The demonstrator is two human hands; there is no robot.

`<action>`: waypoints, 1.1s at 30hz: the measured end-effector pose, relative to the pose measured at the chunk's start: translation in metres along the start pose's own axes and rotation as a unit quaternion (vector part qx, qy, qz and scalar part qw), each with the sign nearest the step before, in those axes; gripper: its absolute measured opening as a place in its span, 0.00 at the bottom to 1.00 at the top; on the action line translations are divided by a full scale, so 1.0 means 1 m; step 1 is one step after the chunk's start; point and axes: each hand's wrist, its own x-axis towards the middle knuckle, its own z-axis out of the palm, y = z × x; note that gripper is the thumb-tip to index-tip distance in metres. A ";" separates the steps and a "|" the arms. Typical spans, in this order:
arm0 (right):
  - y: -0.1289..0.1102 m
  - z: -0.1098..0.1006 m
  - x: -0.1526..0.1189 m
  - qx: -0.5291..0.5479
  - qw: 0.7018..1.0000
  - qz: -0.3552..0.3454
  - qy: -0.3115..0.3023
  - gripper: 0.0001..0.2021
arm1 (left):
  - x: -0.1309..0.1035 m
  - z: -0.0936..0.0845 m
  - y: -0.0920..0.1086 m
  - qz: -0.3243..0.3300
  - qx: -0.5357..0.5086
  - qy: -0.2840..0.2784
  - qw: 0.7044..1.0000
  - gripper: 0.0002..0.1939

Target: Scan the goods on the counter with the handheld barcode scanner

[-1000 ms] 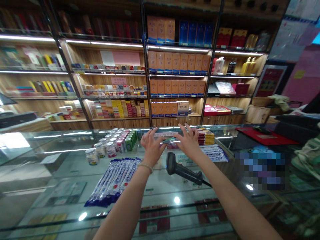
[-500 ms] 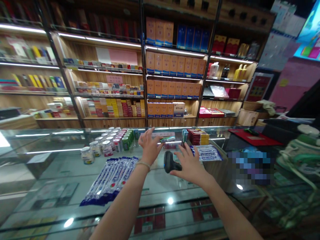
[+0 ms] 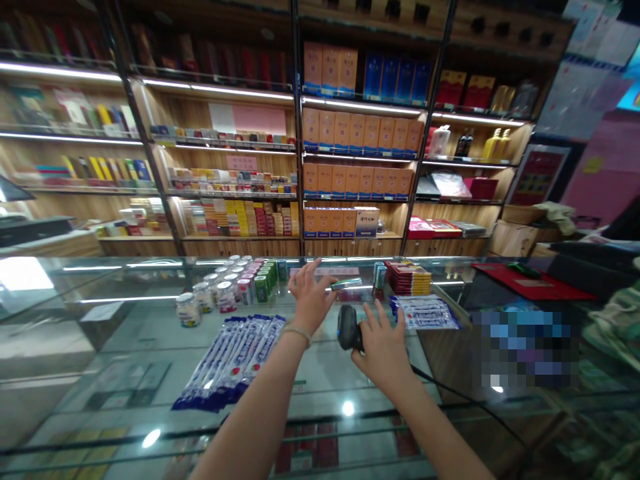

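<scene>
A small green-and-white pack [image 3: 347, 284] was held between both hands a second ago; it is now held by the left hand [image 3: 311, 297] alone. Its near end is pinched between thumb and forefinger, with the other fingers raised. The pack is held just beyond the handheld barcode scanner [image 3: 349, 327], which is taken here as the landmark.

The right hand [image 3: 384, 345] has been brought down to the scanner and is laid over its handle, with the thumb set along the near side and the fingers spread. The handle is hidden by the hand, so it cannot be told whether a full grip has been closed or whether the scanner has been lifted. The hands are apart, and the work is thus divided: pack in one, scanner under the other.

From under the right hand, a black cable [image 3: 467, 399] is trailed to the right of the scanner. Left of the scanner, long blue-and-white wrapped packets [image 3: 234, 360] are fanned out on the glass counter [image 3: 320, 393]; white-lidded jars [image 3: 188, 311] are stood farther left and beyond. Right of the scanner and beyond, red-and-yellow packs [image 3: 409, 277] are stacked.
</scene>
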 end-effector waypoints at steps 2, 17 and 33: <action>0.001 -0.002 0.000 0.001 1.000 -0.001 0.003 0.15 | 0.000 0.000 0.000 0.000 0.000 0.000 1.000 0.10; -0.002 -0.025 -0.003 0.108 0.992 0.046 0.042 0.23 | -0.001 -0.003 0.004 -0.018 0.004 0.023 1.000 0.11; -0.005 -0.025 -0.001 0.086 0.993 0.071 0.036 0.15 | 0.000 0.003 -0.001 -0.017 -0.010 0.030 0.999 0.10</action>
